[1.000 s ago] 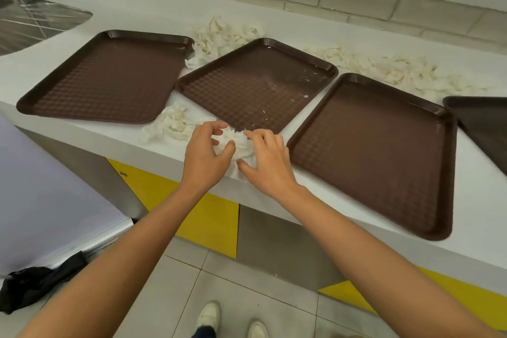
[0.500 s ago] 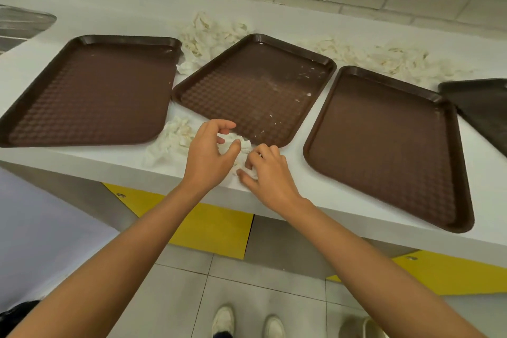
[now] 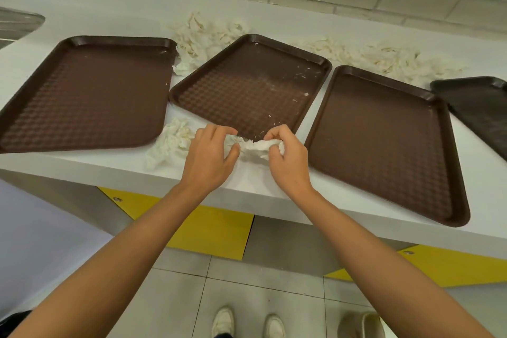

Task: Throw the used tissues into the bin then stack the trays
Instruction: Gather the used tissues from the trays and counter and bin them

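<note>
1. Desk (image 3: 109,8): carries four trays in a row, namely left tray (image 3: 87,96), middle tray (image 3: 247,90), right tray (image 3: 384,145) and far-right tray (image 3: 482,107).
2. Rear tissue pile (image 3: 203,35): behind the gap between left and middle trays.
3. Long tissue pile (image 3: 378,57): behind the right tray.
4. Front tissue pile (image 3: 170,143): before that same gap, just left of the left hand (image 3: 208,156).
5. Tissue wad (image 3: 256,147): at the middle tray's front corner, held between the left hand and the right hand (image 3: 288,159).
</note>
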Demonstrator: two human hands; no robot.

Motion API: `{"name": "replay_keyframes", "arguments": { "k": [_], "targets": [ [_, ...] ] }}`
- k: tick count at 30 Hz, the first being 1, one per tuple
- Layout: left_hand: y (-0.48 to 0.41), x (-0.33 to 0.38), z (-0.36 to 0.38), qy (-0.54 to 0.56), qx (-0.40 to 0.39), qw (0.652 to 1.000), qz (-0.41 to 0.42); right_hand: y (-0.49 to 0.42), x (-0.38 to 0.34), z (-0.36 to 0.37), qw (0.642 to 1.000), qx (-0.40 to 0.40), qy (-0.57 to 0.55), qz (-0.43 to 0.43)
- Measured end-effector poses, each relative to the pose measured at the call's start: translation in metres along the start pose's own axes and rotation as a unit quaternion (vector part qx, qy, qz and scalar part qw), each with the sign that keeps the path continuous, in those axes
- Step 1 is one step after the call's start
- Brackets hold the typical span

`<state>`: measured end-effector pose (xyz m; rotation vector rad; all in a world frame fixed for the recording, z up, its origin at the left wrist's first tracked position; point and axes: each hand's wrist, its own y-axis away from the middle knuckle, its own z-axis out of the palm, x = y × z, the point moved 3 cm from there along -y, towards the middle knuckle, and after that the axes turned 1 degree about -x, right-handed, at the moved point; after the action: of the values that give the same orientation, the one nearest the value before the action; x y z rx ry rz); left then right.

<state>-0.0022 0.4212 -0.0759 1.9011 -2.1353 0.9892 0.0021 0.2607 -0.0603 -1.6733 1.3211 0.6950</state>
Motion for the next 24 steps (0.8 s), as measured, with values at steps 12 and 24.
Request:
{"name": "replay_keyframes", "arguments": {
  "k": [12,24],
  "targets": [
    [-0.01,0.005,0.021,-0.084,-0.061,0.995,-0.005,-0.006,0.013,-0.012,0.994,0.088,0.04,0.047],
    [-0.018,0.009,0.02,-0.051,-0.107,0.993,-0.027,-0.002,0.017,-0.011,0.995,0.08,0.042,0.042]
  ]
}}
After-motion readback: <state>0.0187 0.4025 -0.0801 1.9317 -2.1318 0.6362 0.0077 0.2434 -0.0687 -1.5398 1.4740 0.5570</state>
